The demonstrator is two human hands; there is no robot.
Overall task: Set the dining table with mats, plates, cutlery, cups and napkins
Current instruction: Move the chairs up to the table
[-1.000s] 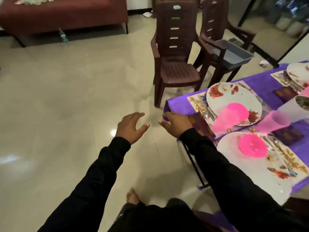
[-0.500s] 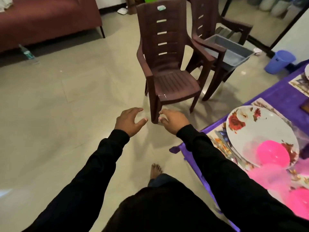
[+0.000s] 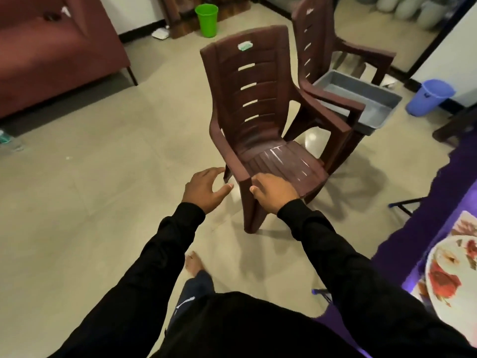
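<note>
Beside the slatted brown plastic chair (image 3: 260, 120), both hands, left hand (image 3: 204, 189) and right hand (image 3: 273, 193), hover spread, empty.

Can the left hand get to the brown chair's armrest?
Probably yes. The left hand is open, holds nothing and sits right beside the front of the brown chair's armrest, with only bare floor between them.

Two brown plastic chairs (image 3: 260, 120), grey tub (image 3: 361, 99), green bin (image 3: 206, 19), blue bin (image 3: 429, 96)
</note>
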